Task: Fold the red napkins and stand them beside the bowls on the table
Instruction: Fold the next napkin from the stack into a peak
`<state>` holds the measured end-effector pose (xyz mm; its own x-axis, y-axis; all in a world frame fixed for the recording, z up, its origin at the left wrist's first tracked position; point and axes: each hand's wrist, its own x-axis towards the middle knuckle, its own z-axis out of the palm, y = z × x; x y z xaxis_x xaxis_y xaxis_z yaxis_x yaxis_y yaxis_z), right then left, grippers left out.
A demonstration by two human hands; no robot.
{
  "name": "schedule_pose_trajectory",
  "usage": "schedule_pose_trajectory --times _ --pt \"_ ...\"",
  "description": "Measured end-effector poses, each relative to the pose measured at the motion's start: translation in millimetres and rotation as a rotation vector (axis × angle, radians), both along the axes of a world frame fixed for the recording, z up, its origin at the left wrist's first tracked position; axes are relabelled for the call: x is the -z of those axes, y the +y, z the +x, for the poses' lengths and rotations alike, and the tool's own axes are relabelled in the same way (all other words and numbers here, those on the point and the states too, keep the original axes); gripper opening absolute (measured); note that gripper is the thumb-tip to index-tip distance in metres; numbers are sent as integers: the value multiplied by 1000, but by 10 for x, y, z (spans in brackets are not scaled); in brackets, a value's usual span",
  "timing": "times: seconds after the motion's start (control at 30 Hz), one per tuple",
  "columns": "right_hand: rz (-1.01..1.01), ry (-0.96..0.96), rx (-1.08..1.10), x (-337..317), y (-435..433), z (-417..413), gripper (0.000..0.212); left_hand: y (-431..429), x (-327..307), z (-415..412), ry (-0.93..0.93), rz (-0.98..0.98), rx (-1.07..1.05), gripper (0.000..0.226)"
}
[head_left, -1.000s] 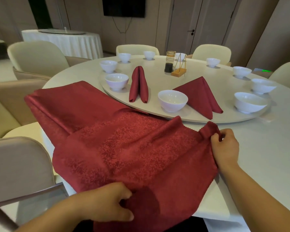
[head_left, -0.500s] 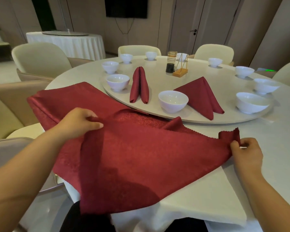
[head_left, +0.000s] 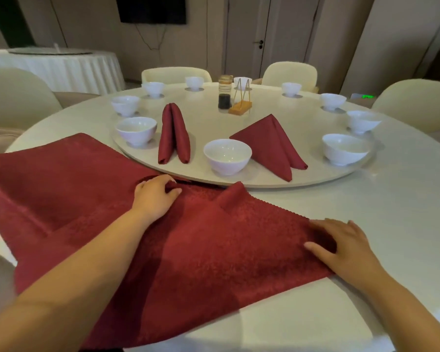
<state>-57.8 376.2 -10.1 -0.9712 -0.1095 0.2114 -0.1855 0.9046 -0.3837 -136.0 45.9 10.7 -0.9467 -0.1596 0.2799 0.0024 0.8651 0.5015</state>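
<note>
Top napkin [head_left: 214, 250] lies spread on the near edge of the table [head_left: 404, 212], with its front part hanging off toward the person and a small ridge standing up near its far edge. Left hand [head_left: 155, 196] grips a bunch of the cloth on the far side, fingers curled into the fabric, just short of the turntable [head_left: 315, 182] rim. Right hand [head_left: 346, 250] lies flat with fingers spread, pressing the right corner down.

Change: half a second back the right hand was pinching that corner up off the table; now it has let go and pins it. The left hand has shifted right toward the rim with its cloth. First fold looks underway (diagonal, probably), no crease yet.

More red cloth [head_left: 61, 168] lies flat under and to the left (one napkin or several, cannot tell). On the turntable a narrow folded napkin [head_left: 173, 134] and a wide folded napkin [head_left: 269, 146] stand either side of the nearest bowl [head_left: 227, 156]. The other bowls have none beside them, so most of the job remains.
</note>
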Motion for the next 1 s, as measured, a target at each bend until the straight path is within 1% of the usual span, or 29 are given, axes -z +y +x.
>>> schedule_pose_trajectory --times 0.03,0.07,0.13,0.23,0.3,0.33,0.43,0.5,0.53,0.57,0.63,0.67,0.7,0.73,0.77,0.8,0.87,0.93,1.0 --pt "-45 -2 -11 6 22 8 79 14 10 -10 -6 5 -2 19" --pt "-100 3 -5 -10 28 24 69 21 14 -24 -20 2 -1 20" --pt "-168 -13 -7 -6 52 71 35 23 19 -48 -66 -2 10 22" --pt "-291 16 -59 -12 67 215 17 -4 78 -81 -140 36 52 25" --pt "-371 38 -59 -6 84 310 44 -6 122 -79 -150 30 68 25" --pt "-389 32 -60 26 118 337 53 -7 136 -77 -149 27 70 25" --pt "-294 28 -78 74 228 366 58 2 128 -57 -141 81 88 15" --pt "-222 -36 -64 81 310 364 64 4 88 -33 -126 157 108 11" --pt "-187 -60 -56 56 331 365 63 4 65 -20 -116 183 118 12" --pt "-179 -64 -73 75 374 353 57 1 42 -5 -106 201 125 12" --pt "-226 -85 -94 43 370 370 40 -9 4 29 -95 219 136 10" --pt "-295 -118 -94 -18 337 402 27 -16 -7 44 -97 224 139 10" --pt "-377 -152 -84 -57 328 411 9 -26 -11 56 -102 233 141 9" --pt "-423 -167 -79 -91 343 429 20 -36 -15 69 -108 247 144 9" --pt "-449 -169 -68 -112 365 435 36 -44 -16 81 -120 262 146 9" --pt "-456 -168 -50 -126 409 452 42 -47 -15 94 -134 273 149 9" --pt "-455 -168 -47 -212 444 484 44 -53 -2 93 -154 262 162 7" --pt "-482 -229 -43 -234 465 503 42 -42 17 80 -160 220 181 14" --pt "-499 -301 -52 -251 432 508 33 -22 41 60 -157 185 194 18"
